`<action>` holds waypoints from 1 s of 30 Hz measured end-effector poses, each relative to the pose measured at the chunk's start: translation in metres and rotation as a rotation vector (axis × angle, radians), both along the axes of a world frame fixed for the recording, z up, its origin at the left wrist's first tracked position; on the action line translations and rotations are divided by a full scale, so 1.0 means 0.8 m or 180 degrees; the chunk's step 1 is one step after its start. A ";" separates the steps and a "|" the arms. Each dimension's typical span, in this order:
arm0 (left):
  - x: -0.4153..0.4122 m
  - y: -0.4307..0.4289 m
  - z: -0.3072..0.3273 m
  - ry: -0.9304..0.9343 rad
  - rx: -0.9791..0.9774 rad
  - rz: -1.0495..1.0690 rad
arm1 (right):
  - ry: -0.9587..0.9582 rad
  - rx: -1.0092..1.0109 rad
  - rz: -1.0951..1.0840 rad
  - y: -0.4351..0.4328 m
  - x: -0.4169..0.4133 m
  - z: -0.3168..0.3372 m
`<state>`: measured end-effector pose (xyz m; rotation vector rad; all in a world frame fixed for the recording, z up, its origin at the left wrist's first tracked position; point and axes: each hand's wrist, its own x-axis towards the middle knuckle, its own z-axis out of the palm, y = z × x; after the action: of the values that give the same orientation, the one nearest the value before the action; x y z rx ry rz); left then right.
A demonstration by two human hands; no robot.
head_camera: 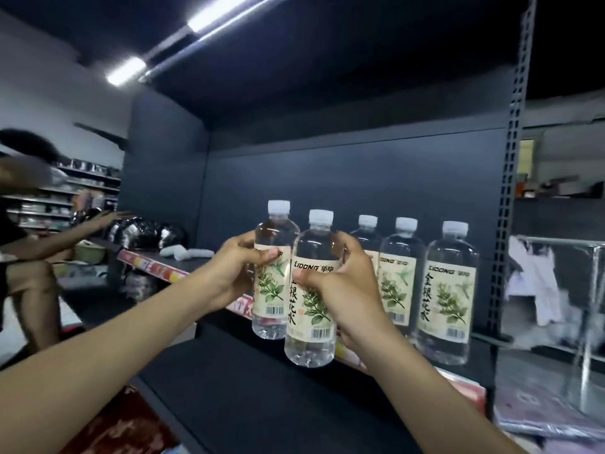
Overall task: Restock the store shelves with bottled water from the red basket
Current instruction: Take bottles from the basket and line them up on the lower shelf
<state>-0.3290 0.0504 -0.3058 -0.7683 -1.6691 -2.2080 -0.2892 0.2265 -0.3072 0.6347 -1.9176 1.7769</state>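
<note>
Left hand [229, 273] grips rear bottle [276, 231], right hand [343, 290] front bottle [312, 326].

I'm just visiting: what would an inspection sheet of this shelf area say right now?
Surface: dark shelf, red price strip along its edge.
Job's things: three shelved bottles stand at right; red basket not in view.
Clutter: steel bowls farther left along the shelf.
Grippers: left hand grips left bottle; right hand grips right bottle.
Cables: nothing seen.
Surroundings: another person reaches toward the bowls; strip lights overhead.
</note>
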 end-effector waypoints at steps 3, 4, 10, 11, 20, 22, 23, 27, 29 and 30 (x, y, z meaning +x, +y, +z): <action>-0.050 -0.012 0.009 0.0019 0.0151 -0.0054 | 0.0084 0.0021 -0.0111 -0.025 -0.039 0.007; -0.066 -0.015 0.013 0.0030 0.0174 -0.0056 | 0.0108 0.0041 -0.0133 -0.033 -0.052 0.009; -0.156 -0.031 0.015 -0.0031 0.0273 0.0063 | 0.0351 0.0341 -0.0518 -0.067 -0.147 0.012; -0.169 -0.032 0.013 -0.0052 0.0276 0.0107 | 0.0364 0.0373 -0.0564 -0.070 -0.161 0.009; -0.242 -0.027 -0.006 -0.0118 0.0341 0.0073 | 0.0256 0.0091 -0.0741 -0.073 -0.233 -0.008; -0.250 -0.027 -0.015 -0.0130 0.0322 0.0041 | 0.0313 0.0152 -0.0805 -0.071 -0.232 -0.010; -0.253 -0.029 -0.020 -0.0131 0.0252 0.0036 | 0.0311 0.0249 -0.0852 -0.070 -0.229 -0.012; -0.258 -0.042 -0.043 -0.0125 -0.0788 0.0226 | -0.0123 0.1070 -0.1194 -0.066 -0.211 -0.042; -0.251 -0.047 -0.052 -0.0070 -0.1234 0.0504 | -0.0120 0.1398 -0.1309 -0.067 -0.203 -0.057; -0.247 -0.046 -0.054 -0.0005 -0.1401 0.0615 | -0.0047 0.1483 -0.1360 -0.069 -0.201 -0.061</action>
<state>-0.5263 0.0135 -0.3491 -0.6655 -2.1629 -1.7337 -0.4498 0.1713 -0.3558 0.3179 -2.2879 1.0869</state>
